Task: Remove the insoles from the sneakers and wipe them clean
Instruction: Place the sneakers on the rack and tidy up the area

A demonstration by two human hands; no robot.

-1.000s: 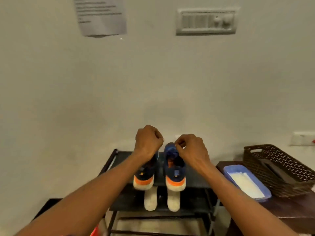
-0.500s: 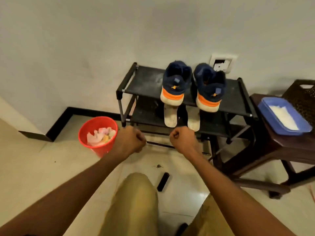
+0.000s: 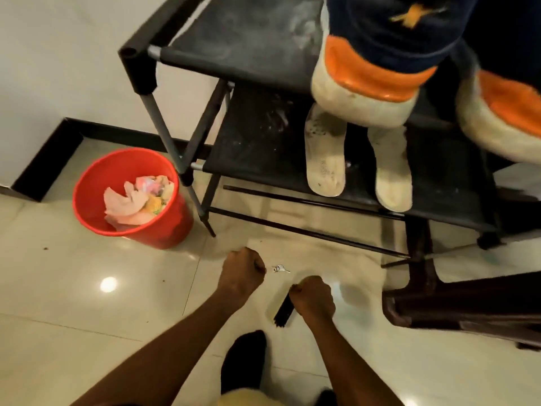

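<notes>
Two navy sneakers with orange heels and white soles, the left sneaker [image 3: 366, 68] and the right sneaker [image 3: 503, 112], stand on the top shelf of a black shoe rack [image 3: 234, 33], heels toward me. Two dirty white insoles, one [image 3: 325, 159] beside the other [image 3: 392, 171], lie on the lower shelf under the sneakers. My left hand [image 3: 243, 273] and my right hand [image 3: 313, 297] are curled into fists low over the floor, in front of the rack, holding nothing. Just left of my right fist, a black brush-like object [image 3: 282, 313] lies on the tiles.
A red bucket [image 3: 131, 197] with crumpled rags stands on the floor left of the rack. A dark brown stool [image 3: 468, 303] is at the right. A small metal item [image 3: 281, 269] lies on the tiles between my hands. My dark foot [image 3: 246, 356] is below.
My hands have come down from the sneakers on the top shelf to low over the floor, still curled. The view has dropped and moved closer to the rack.
</notes>
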